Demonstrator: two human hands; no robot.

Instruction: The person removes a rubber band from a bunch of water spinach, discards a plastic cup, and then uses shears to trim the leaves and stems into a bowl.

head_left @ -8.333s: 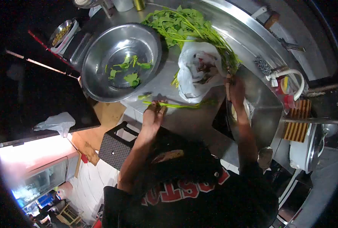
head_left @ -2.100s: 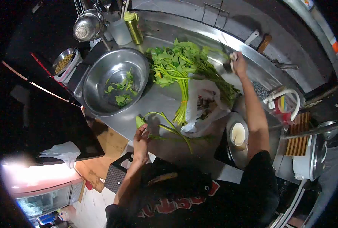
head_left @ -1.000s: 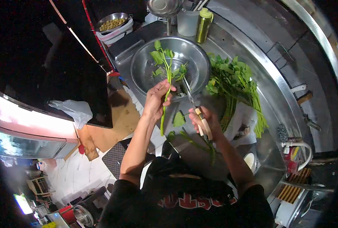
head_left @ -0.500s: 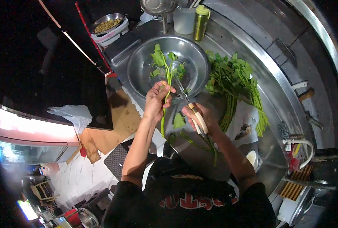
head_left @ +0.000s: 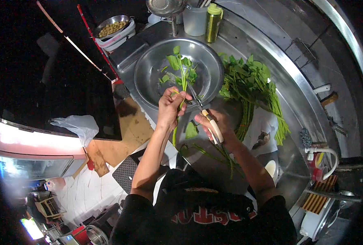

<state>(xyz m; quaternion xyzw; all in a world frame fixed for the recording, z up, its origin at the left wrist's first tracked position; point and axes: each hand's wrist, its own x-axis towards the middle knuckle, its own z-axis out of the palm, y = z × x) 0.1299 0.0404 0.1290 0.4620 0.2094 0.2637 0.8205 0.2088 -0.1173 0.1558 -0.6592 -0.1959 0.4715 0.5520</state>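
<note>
My left hand (head_left: 172,107) is closed around a green leafy stem (head_left: 184,77), its leaves pointing up over a wide metal basin (head_left: 138,77) and its lower end hanging below my fist. In my right hand (head_left: 219,124) is a pair of scissors (head_left: 212,123) with cream-coloured handles. Their blades reach up and left over the basin's near rim, right by the stem just above my left fingers. Cut leaves lie inside the basin. A loose leaf (head_left: 191,130) rests below it, beside several bare stems (head_left: 216,153).
To the right of the basin lies a large bunch of leafy greens (head_left: 246,77). A green-capped bottle (head_left: 213,24) and a translucent bucket (head_left: 195,21) stand behind. A bowl of small yellowish pieces (head_left: 112,27) sits back left. A white hose (head_left: 330,153) curves at far right.
The scissor handles have come closer together. My left hand and the stem appear slightly further right, nearer the blades. The whole view has shifted a little.
</note>
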